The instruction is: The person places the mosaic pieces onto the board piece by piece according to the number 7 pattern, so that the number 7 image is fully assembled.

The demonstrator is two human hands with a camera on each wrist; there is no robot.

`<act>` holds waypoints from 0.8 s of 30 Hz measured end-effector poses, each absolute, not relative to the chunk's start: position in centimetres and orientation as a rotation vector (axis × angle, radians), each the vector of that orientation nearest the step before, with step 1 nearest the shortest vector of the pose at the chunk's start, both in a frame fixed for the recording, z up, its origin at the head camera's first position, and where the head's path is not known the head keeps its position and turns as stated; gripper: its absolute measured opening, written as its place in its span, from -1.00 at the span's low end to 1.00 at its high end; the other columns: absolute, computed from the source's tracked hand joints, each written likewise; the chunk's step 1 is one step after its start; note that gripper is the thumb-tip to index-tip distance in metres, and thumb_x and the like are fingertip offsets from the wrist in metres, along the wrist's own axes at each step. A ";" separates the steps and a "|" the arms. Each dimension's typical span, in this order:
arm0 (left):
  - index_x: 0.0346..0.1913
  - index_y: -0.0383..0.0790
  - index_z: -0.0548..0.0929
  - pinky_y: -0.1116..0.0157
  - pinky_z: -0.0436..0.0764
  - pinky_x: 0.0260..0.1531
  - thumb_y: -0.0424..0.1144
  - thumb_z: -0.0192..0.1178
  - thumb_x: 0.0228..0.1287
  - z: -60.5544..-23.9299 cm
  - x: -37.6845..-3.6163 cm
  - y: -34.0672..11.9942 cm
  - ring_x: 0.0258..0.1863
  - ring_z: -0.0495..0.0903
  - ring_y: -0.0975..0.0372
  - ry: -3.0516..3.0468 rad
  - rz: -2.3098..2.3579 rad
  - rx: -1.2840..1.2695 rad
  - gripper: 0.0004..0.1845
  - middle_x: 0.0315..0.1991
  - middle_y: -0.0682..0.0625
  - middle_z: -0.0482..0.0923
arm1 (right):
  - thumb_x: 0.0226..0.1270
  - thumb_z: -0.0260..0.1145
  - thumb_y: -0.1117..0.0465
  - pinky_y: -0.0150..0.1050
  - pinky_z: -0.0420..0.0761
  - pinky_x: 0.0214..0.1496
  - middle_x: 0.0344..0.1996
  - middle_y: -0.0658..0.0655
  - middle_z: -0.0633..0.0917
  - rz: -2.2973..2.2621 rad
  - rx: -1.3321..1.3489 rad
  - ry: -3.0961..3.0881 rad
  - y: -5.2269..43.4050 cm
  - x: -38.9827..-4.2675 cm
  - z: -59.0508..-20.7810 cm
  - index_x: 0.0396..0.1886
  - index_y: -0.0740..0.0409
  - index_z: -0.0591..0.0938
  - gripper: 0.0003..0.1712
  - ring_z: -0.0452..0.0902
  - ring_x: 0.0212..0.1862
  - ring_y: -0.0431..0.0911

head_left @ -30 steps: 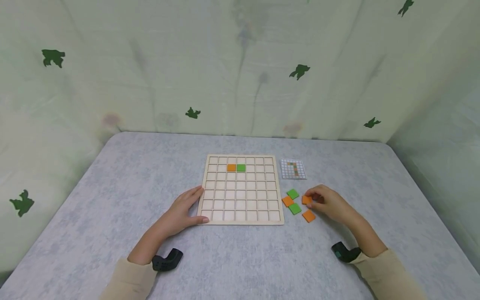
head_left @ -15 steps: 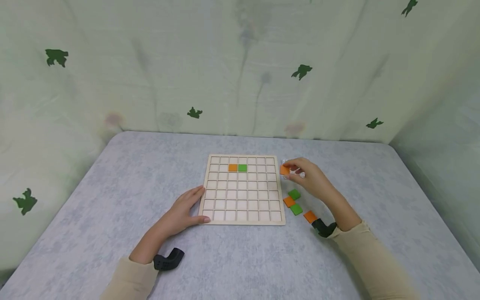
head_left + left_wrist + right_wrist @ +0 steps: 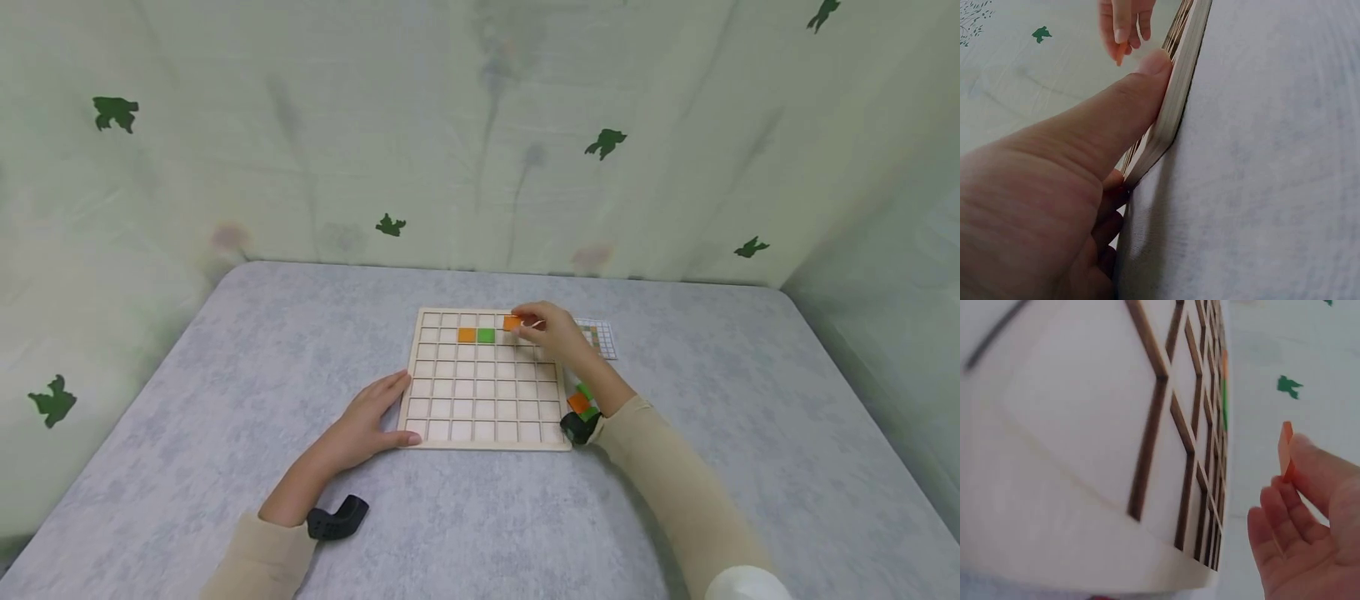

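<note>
The right hand [image 3: 551, 332] pinches one orange tile [image 3: 512, 323] between thumb and fingertips, above the top rows of the wooden grid board [image 3: 486, 417]. Two tiles sit in the board's second row: one orange [image 3: 467, 335], one green [image 3: 486, 335]. The left hand [image 3: 367, 421], fingers relaxed, rests against the board's near-left corner. A pattern card [image 3: 602, 337] lies beside the board

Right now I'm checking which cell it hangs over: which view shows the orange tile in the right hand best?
The head view: the orange tile shows flat-on, pinched by the right hand above the grid board. The right wrist view shows the tile edge-on only; the left wrist view shows a distant orange sliver below the fingertips.
</note>
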State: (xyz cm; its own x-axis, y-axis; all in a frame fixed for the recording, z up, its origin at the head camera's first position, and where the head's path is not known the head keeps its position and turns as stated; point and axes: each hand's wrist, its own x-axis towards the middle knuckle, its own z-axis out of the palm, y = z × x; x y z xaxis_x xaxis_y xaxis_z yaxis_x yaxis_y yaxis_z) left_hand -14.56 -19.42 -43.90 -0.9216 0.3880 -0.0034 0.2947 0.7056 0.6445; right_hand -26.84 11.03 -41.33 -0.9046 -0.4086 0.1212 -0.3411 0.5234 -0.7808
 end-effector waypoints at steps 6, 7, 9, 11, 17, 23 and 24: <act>0.36 -0.32 0.08 -0.10 0.02 0.17 0.08 0.33 -0.06 -43.9 -14.5 -19.6 0.31 -0.08 -0.09 2.782 1.005 0.546 0.00 0.36 -0.18 -0.01 | 0.24 0.23 0.20 -0.24 0.45 -0.04 -0.07 0.08 0.53 -1.155 -0.596 2.678 9.8 -27.7 -42.0 0.03 0.18 0.54 -0.64 0.43 -0.08 -0.09; 0.36 -0.32 0.08 -0.10 0.02 0.17 0.08 0.33 -0.06 -43.9 -14.5 -19.6 0.31 -0.08 -0.09 2.782 1.004 0.545 0.00 0.36 -0.18 -0.01 | 0.23 0.23 0.20 -0.23 0.45 -0.04 -0.08 0.09 0.53 -1.124 -0.594 2.680 9.6 -27.7 -42.0 0.01 0.19 0.55 -0.65 0.43 -0.07 -0.09; 0.36 -0.31 0.08 -0.11 0.02 0.17 0.08 0.33 -0.06 -43.9 -14.5 -19.6 0.31 -0.08 -0.09 2.783 1.005 0.546 0.00 0.36 -0.18 -0.01 | 0.23 0.23 0.21 -0.22 0.44 -0.04 -0.09 0.10 0.52 -1.067 -0.602 2.693 9.4 -27.6 -41.9 -0.01 0.18 0.56 -0.67 0.42 -0.07 -0.08; 0.36 -0.31 0.08 -0.11 0.02 0.17 0.09 0.32 -0.07 -44.0 -14.6 -19.6 0.31 -0.08 -0.09 2.785 1.003 0.546 0.00 0.36 -0.17 -0.01 | 0.22 0.25 0.21 -0.22 0.44 -0.07 -0.12 0.11 0.52 -1.016 -0.621 2.715 9.2 -27.6 -41.8 -0.03 0.17 0.57 -0.69 0.41 -0.10 -0.08; 0.36 -0.30 0.08 -0.10 0.02 0.17 0.10 0.32 -0.07 -44.1 -14.6 -19.7 0.31 -0.09 -0.08 2.784 1.009 0.548 0.00 0.36 -0.17 -0.01 | 0.20 0.27 0.20 -0.25 0.41 -0.25 -0.31 0.08 0.50 -0.952 -0.633 2.757 8.7 -27.6 -41.8 -0.10 0.15 0.60 -0.73 0.34 -0.29 -0.08; 0.36 -0.31 0.09 -0.10 0.02 0.17 0.10 0.32 -0.08 -44.1 -14.6 -19.6 0.31 -0.08 -0.08 2.782 1.020 0.549 0.01 0.36 -0.18 -0.01 | 0.20 0.27 0.19 -0.23 0.43 -0.20 -0.25 0.10 0.50 -0.953 -0.598 2.737 8.8 -27.5 -41.6 -0.02 0.16 0.57 -0.66 0.37 -0.23 -0.06; 0.36 -0.31 0.09 -0.10 0.02 0.17 0.10 0.32 -0.08 -44.1 -14.6 -19.6 0.31 -0.08 -0.08 2.781 1.020 0.550 0.01 0.36 -0.18 -0.01 | 0.20 0.27 0.20 -0.23 0.44 -0.17 -0.22 0.11 0.51 -0.973 -0.580 2.727 8.9 -27.4 -41.4 0.01 0.16 0.56 -0.64 0.39 -0.20 -0.06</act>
